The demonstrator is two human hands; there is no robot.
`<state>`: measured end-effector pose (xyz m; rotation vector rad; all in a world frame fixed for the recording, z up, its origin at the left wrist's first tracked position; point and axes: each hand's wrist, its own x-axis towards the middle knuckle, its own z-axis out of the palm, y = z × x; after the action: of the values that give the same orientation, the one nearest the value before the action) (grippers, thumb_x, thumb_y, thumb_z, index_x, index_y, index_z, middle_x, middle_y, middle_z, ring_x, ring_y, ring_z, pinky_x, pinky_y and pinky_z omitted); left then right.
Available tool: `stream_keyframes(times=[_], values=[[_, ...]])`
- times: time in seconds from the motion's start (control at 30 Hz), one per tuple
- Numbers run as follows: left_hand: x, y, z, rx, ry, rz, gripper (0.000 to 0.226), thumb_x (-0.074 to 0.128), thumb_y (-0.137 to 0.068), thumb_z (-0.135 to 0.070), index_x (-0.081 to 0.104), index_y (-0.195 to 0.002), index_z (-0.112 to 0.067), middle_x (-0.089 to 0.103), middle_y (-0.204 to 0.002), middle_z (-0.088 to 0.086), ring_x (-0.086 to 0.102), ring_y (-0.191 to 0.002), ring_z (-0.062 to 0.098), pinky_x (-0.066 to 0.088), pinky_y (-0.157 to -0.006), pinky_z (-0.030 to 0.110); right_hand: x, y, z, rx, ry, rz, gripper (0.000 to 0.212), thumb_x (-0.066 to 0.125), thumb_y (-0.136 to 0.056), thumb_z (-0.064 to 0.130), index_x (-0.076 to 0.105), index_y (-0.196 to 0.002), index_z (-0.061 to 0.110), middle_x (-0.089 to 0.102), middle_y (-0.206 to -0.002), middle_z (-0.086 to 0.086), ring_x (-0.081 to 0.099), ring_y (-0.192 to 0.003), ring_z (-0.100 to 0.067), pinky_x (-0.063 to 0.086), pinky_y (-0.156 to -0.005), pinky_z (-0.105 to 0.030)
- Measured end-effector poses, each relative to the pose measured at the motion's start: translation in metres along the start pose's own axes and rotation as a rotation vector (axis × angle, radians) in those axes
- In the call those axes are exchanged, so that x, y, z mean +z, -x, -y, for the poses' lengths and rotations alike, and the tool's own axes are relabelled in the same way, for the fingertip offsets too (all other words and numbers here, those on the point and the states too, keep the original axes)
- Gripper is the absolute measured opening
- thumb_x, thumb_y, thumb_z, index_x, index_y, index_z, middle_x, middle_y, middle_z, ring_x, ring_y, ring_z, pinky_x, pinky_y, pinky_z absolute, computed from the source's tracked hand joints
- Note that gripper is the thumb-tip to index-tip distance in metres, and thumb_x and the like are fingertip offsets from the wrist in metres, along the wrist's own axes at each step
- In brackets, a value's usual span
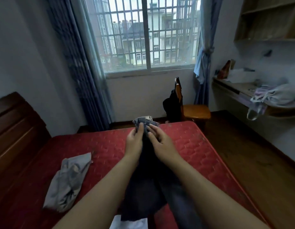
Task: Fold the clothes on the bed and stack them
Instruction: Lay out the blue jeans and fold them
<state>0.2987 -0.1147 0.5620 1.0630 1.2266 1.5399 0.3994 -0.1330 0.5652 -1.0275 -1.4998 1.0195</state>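
Note:
A pair of dark blue jeans (pixel 148 187) hangs lifted above the red mattress (pixel 189 146), its legs trailing down toward the near edge. My left hand (pixel 135 141) grips the bunched waistband end, thumb on the fabric. My right hand (pixel 160 142) is beside it, its fingertips pinching the same dark cloth. A crumpled grey garment (pixel 69 182) lies unfolded on the left part of the mattress. A bit of white cloth (pixel 128 223) shows at the bottom edge under the jeans.
A dark wooden headboard (pixel 16 129) stands at the left. A wooden chair (pixel 193 109) draped with dark clothing sits beyond the bed under the barred window. At the right a desk (pixel 234 90) carries a heap of pale clothes.

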Motion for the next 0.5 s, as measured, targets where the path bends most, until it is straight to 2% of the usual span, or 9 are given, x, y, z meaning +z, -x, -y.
stream_keyframes(times=[0.07,0.1,0.17,0.2,0.27,0.33,0.37,0.43,0.5], values=[[-0.008,0.003,0.004,0.016,-0.007,0.013,0.014,0.056,-0.092,-0.02,0.063,-0.096,-0.009,0.07,-0.087,0.002,0.067,-0.073,0.004,0.049,-0.061,0.014,0.004,0.003,-0.002,0.086,-0.066,-0.009,0.03,0.045,-0.097,0.012,0.055,-0.125,0.013,0.055,-0.131,-0.004,0.054,-0.115,-0.009,0.043,-0.099,-0.025],[-0.012,0.003,0.006,0.039,-0.044,0.003,0.011,0.054,-0.092,-0.016,0.061,-0.097,-0.009,0.068,-0.091,0.004,0.066,-0.076,0.006,0.049,-0.064,0.014,0.002,0.004,-0.003,0.1,-0.126,-0.047,0.028,0.044,-0.096,0.008,0.059,-0.117,0.016,0.059,-0.124,-0.006,0.058,-0.108,-0.011,0.047,-0.091,-0.021],[-0.018,0.002,0.005,0.102,-0.17,-0.056,0.014,0.049,-0.095,-0.015,0.059,-0.102,-0.009,0.065,-0.096,0.005,0.063,-0.09,0.015,0.045,-0.072,0.019,-0.009,0.007,-0.007,0.05,-0.087,-0.209,0.028,0.046,-0.093,0.002,0.061,-0.105,0.023,0.065,-0.108,-0.002,0.061,-0.098,-0.015,0.047,-0.075,-0.011],[-0.022,-0.001,-0.001,0.152,-0.225,-0.092,0.017,0.046,-0.096,-0.016,0.058,-0.107,-0.009,0.062,-0.099,0.003,0.059,-0.096,0.017,0.041,-0.074,0.018,-0.016,0.007,-0.011,0.018,0.007,-0.287,0.028,0.048,-0.092,0.006,0.06,-0.105,0.027,0.062,-0.108,0.002,0.059,-0.101,-0.017,0.045,-0.075,-0.009],[-0.03,-0.011,-0.027,0.29,-0.286,-0.123,0.021,0.042,-0.098,-0.017,0.055,-0.113,-0.01,0.059,-0.102,-0.002,0.055,-0.098,0.014,0.038,-0.07,0.01,-0.029,0.0,-0.015,0.013,0.156,-0.33,0.029,0.052,-0.094,0.021,0.054,-0.118,0.035,0.048,-0.125,0.001,0.049,-0.114,-0.017,0.043,-0.088,-0.018],[-0.04,-0.023,-0.071,0.425,-0.325,-0.105,0.022,0.04,-0.099,-0.018,0.054,-0.114,-0.012,0.058,-0.104,-0.003,0.053,-0.099,0.01,0.037,-0.074,0.004,-0.031,-0.019,-0.005,-0.006,0.174,-0.25,0.044,0.052,-0.093,0.032,0.041,-0.135,0.038,0.034,-0.14,-0.002,0.039,-0.123,-0.015,0.037,-0.095,-0.026],[-0.045,-0.028,-0.095,0.48,-0.332,-0.093,0.022,0.039,-0.099,-0.02,0.053,-0.116,-0.015,0.058,-0.108,-0.002,0.052,-0.101,0.009,0.037,-0.081,0.006,-0.027,-0.033,0.006,-0.032,0.158,-0.201,0.051,0.052,-0.093,0.036,0.032,-0.14,0.04,0.029,-0.145,-0.003,0.037,-0.127,-0.015,0.035,-0.099,-0.029],[-0.059,-0.032,-0.143,0.558,-0.331,-0.095,0.019,0.038,-0.099,-0.025,0.051,-0.114,-0.026,0.058,-0.11,-0.004,0.054,-0.102,0.006,0.039,-0.089,0.014,-0.014,-0.059,0.037,-0.074,0.068,-0.122,0.059,0.048,-0.093,0.043,0.017,-0.143,0.046,0.03,-0.147,-0.004,0.037,-0.131,-0.02,0.035,-0.105,-0.037],[-0.076,-0.032,-0.184,0.647,-0.388,-0.167,0.017,0.038,-0.099,-0.029,0.051,-0.11,-0.032,0.058,-0.1,-0.017,0.054,-0.092,-0.007,0.038,-0.08,0.004,0.002,-0.081,0.072,-0.122,0.02,-0.07,0.058,0.039,-0.093,0.049,0.007,-0.141,0.051,0.039,-0.14,0.0,0.041,-0.126,-0.016,0.031,-0.102,-0.029]])
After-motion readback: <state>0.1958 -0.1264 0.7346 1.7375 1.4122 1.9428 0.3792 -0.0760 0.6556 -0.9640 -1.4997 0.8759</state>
